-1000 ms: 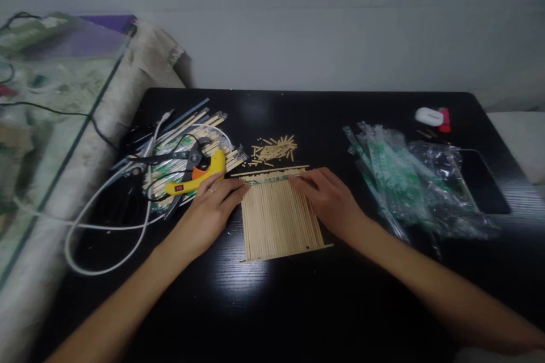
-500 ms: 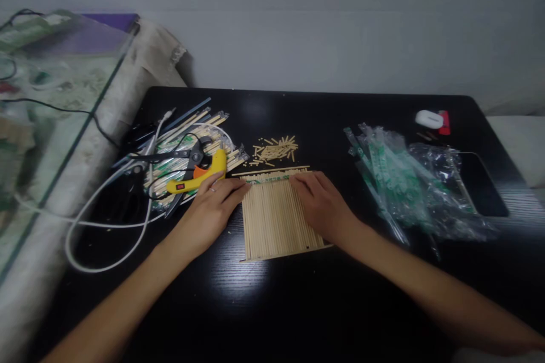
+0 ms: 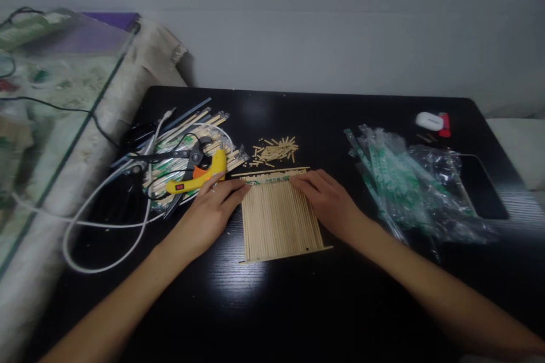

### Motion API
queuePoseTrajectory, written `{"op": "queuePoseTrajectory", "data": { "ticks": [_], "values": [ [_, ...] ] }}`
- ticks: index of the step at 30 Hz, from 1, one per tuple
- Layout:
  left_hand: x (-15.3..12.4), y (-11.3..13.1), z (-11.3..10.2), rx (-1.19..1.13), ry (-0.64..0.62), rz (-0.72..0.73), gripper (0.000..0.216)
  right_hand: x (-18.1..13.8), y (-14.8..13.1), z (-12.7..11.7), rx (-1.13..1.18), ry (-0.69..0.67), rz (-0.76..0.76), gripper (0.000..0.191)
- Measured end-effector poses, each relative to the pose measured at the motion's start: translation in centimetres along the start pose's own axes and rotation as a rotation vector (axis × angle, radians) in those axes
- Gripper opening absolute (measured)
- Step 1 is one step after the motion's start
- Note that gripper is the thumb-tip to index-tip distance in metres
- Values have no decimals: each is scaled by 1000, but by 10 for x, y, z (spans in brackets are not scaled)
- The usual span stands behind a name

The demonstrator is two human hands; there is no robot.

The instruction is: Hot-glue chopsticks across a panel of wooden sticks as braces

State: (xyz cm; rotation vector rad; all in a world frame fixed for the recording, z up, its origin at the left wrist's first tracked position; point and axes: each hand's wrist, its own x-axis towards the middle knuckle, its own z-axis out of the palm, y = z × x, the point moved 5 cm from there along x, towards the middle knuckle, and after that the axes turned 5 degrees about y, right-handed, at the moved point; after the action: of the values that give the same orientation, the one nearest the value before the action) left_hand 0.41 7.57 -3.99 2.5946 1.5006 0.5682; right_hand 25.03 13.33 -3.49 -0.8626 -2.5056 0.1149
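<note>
The right hand [image 3: 330, 198] has shifted slightly outward since half a second ago, baring more of the right edge of the stick mat [image 3: 281, 221], while the left hand [image 3: 215, 201] has stayed nearly put. The mat lies flat on the black table [image 3: 298, 312] between the hands, a green-printed strip [image 3: 272, 180] across its far end. Each hand's fingertips are drawn narrow at one end of that strip; whether they pinch or merely press it, I cannot tell. Just beyond lie a loose stick [image 3: 272, 171] and a heap of short pieces [image 3: 276, 150]. A yellow glue gun [image 3: 218, 164] sits just beside the left hand, near wrapped sticks [image 3: 218, 119] and a looped white cable [image 3: 91, 271]. Farther right are crumpled clear wrappers [image 3: 392, 170], a phone [image 3: 485, 187] and a white case [image 3: 429, 121].
</note>
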Motion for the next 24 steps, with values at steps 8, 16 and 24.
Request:
{"op": "queuePoseTrajectory", "data": {
  "ticks": [8, 16, 24],
  "values": [
    [0, 1, 0, 20, -4, 18, 45, 4, -6, 0, -120, -13, -32, 30],
    [1, 2, -2, -18, 2, -7, 44, 4, -6, 0, -112, -46, -16, 32],
    [0, 3, -1, 0, 22, 12, 46, 1, -19, 12, -187, -20, 49, 40]
  ]
}}
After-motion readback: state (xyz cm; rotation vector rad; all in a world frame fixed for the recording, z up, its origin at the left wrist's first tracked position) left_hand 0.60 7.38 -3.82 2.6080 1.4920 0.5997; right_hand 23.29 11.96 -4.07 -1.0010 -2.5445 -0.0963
